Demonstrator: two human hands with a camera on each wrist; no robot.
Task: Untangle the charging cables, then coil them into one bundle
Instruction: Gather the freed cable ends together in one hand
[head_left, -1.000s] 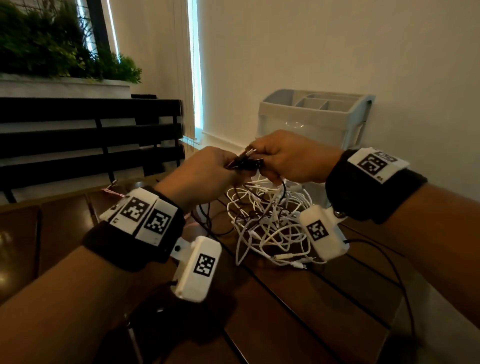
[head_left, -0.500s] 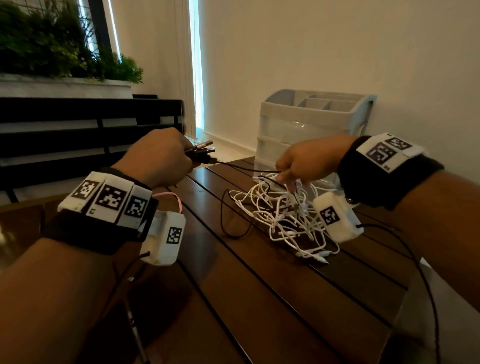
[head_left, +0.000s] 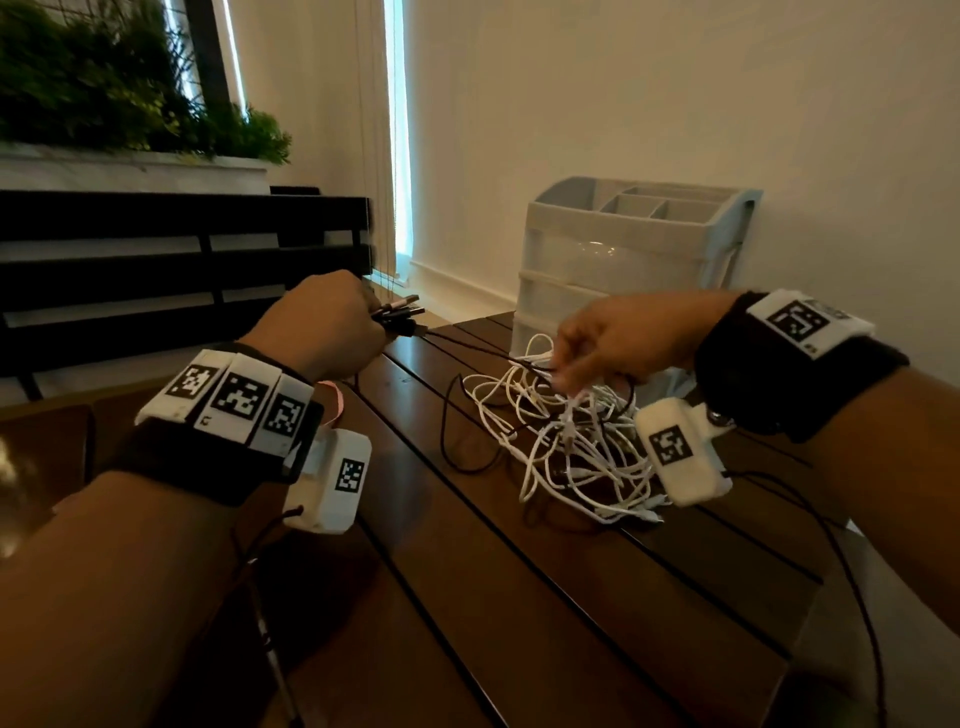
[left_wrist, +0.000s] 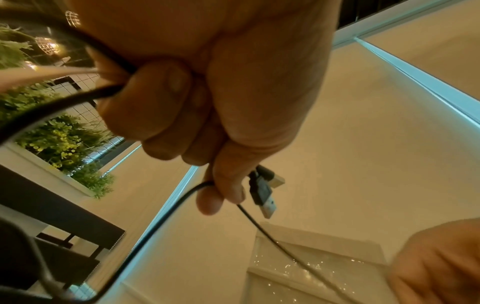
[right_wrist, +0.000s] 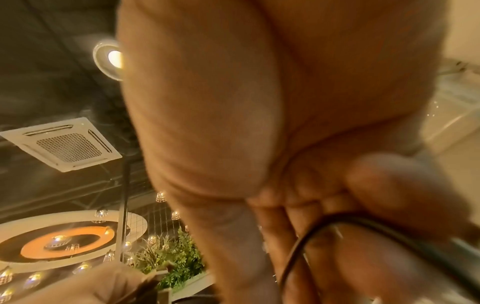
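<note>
Slatted wood table (head_left: 519, 597) carried a white cable tangle (head_left: 566, 447) right under the right hand (head_left: 618, 343), whose curled fingers pinched a black cable (head_left: 467, 345). Left hand (head_left: 322, 322) fisted the USB plugs (head_left: 400, 312).

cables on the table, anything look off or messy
Yes: the white cables lie in a knotted heap on the table, with a black cable threaded through it. The left hand grips plugs; the right hand picks at the heap.
</note>
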